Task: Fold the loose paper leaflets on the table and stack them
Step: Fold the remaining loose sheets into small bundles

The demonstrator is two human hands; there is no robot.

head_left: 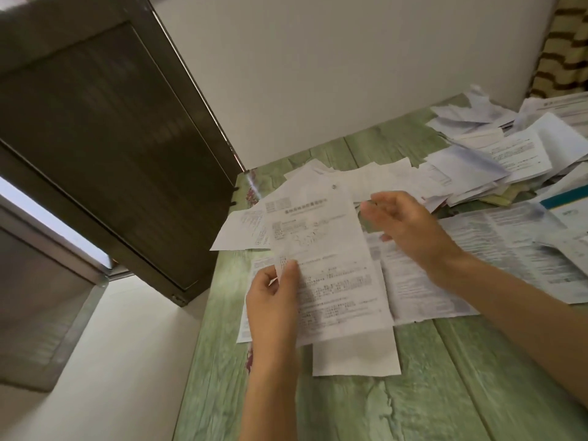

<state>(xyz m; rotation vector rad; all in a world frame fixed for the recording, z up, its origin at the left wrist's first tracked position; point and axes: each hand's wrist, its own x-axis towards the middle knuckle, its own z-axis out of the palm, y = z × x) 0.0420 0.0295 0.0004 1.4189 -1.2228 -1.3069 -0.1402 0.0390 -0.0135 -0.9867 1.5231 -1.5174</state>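
A long white printed leaflet is lifted above the green table. My left hand pinches its left edge between thumb and fingers. My right hand hovers by the leaflet's upper right edge with straight, relaxed fingers and holds nothing. Several loose unfolded leaflets lie flat under and around the held one. A heap of folded leaflets sits at the far right of the table.
An open dark window frame juts in at the left, close to the table's left edge. A white wall backs the table. A striped curtain hangs at the top right. Bare green tabletop shows near me.
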